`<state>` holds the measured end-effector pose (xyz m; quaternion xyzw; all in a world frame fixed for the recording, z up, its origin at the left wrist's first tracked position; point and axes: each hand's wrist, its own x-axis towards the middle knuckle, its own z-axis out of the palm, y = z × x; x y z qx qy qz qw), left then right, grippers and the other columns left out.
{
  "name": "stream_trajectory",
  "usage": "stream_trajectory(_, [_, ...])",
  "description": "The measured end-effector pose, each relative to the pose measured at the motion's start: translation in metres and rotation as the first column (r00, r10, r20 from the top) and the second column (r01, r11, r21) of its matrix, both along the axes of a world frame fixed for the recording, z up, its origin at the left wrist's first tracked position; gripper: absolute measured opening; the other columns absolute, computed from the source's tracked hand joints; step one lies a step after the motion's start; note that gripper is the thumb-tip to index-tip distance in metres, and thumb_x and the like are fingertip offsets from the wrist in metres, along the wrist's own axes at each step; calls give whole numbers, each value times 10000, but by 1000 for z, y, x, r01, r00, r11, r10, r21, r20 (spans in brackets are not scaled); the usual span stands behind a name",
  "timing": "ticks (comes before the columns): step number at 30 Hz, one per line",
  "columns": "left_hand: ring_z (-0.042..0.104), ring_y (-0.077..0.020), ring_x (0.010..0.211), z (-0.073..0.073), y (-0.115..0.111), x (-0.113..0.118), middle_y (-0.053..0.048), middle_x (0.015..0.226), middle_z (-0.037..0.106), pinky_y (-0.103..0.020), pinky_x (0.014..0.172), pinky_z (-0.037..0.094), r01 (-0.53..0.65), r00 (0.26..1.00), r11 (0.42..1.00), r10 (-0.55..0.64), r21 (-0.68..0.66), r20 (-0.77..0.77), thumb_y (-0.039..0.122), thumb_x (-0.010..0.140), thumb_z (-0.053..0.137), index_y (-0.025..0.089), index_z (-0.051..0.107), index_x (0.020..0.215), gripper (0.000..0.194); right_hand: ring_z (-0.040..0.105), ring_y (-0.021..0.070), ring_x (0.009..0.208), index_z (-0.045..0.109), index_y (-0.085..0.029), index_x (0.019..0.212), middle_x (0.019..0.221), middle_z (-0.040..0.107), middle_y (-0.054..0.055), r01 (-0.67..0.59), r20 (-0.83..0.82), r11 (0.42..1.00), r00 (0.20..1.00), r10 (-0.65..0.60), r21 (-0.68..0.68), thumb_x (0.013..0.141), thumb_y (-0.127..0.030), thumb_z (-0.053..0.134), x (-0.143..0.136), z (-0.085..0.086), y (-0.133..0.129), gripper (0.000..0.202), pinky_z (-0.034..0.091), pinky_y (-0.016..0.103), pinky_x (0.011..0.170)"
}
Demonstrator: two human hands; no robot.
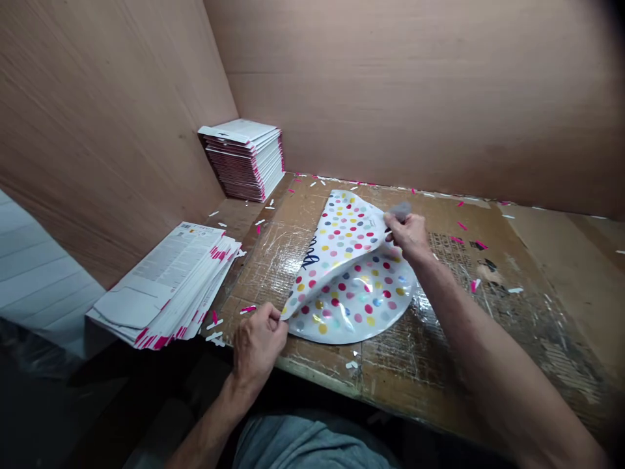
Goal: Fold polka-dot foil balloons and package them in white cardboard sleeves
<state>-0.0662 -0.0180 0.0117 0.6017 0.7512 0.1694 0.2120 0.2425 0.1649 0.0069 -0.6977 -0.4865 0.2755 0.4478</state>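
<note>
A flat white foil balloon (351,286) with many-coloured dots and some dark lettering lies on the cardboard-covered table, partly folded over on itself. Its upper layer is lifted a little along the right side. At the near left end of the fold, my left hand (260,339) pinches the balloon's edge. My right hand (409,236) is closed on the far right edge of the upper layer, where a greyish, see-through tab (400,210) sticks out past the fingers. Part of the lettering is hidden by the fold.
A fanned stack of white printed cardboard sleeves (161,280) lies at the left table edge. Another neat stack (244,159) stands in the back left corner. Wooden panels (415,91) rise behind and at left. Small pink and white paper scraps (476,284) litter the cardboard.
</note>
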Motion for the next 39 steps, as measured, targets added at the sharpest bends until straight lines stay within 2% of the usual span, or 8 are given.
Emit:
stream_trajectory(3, [685, -258, 709, 11, 0, -18, -44, 694, 687, -308, 616, 408, 116, 921, 986, -151, -116, -360, 216, 868, 518, 208, 620, 779, 135, 522, 132, 373, 613, -151, 632, 459, 589, 28, -28, 86, 994, 996, 37, -102, 815, -449, 606, 3, -13, -17, 349, 379, 220, 366])
stream_trajectory(8, [682, -262, 844, 41, 6, -24, -80, 867, 718, -349, 714, 504, 529, 827, 845, -492, 79, -273, 527, 865, 620, 187, 650, 860, 342, 543, 153, 402, 593, -174, 604, 456, 576, 29, -95, 189, 981, 974, 127, -169, 858, -524, 535, 3, -25, -32, 436, 394, 239, 399])
stream_trajectory(13, [374, -330, 1419, 5, 39, 7, -191, 1477, 485, -497, 1127, 356, 780, 626, 561, -692, 278, -360, 521, 987, 393, 91, 480, 1414, 612, 675, 290, 881, 664, -135, 1063, 959, 713, 149, 1, 534, 1000, 846, 4, -10, 867, -571, 544, 1, -14, -43, 493, 538, 368, 724])
stream_trajectory(17, [273, -378, 1468, -36, 46, 22, -188, 1554, 381, -580, 1171, 248, 784, 596, 599, -652, 163, -468, 554, 967, 420, 112, 437, 1470, 669, 446, 331, 1337, 477, -78, 1397, 1433, 485, 238, -151, 748, 956, 657, -92, 250, 985, -489, 386, -13, -15, -68, 589, 392, 481, 1073])
stream_trajectory(21, [302, -351, 1463, -41, 37, 8, -194, 1540, 402, -554, 1168, 278, 769, 622, 596, -614, 231, -485, 531, 992, 352, 118, 463, 1447, 625, 332, 302, 1440, 460, -145, 1447, 1524, 433, 169, -392, 858, 918, 451, 246, -57, 1025, -482, 297, -26, -33, -89, 564, 289, 491, 1149])
stream_trajectory(27, [192, -436, 1480, -39, 3, -11, -327, 1559, 257, -620, 1121, 309, 509, 835, 778, -342, 368, -431, 607, 956, 374, 2, 240, 1519, 837, 286, 317, 1468, 424, -112, 1484, 1573, 352, 168, -398, 841, 881, 356, 407, -258, 1029, -515, 258, -24, -43, -116, 630, 285, 503, 1162])
stream_trajectory(33, [103, -381, 1513, -8, 9, 12, -167, 1628, 219, -569, 1186, 223, 818, 573, 528, -708, 230, -413, 600, 956, 408, 163, 347, 1521, 717, 286, 318, 1470, 397, -158, 1506, 1562, 370, 174, -497, 825, 846, 384, 415, -195, 1024, -500, 285, -22, -34, -185, 601, 326, 550, 1141])
stream_trajectory(39, [230, -365, 1486, -18, 22, 24, -218, 1573, 324, -576, 1172, 242, 816, 555, 570, -722, 100, -412, 545, 981, 398, 94, 398, 1479, 671, 181, 345, 1500, 243, -83, 1557, 1594, 260, 233, -740, 826, 667, 324, 461, -82, 834, -635, 600, -30, -34, -272, 977, 307, 557, 1167])
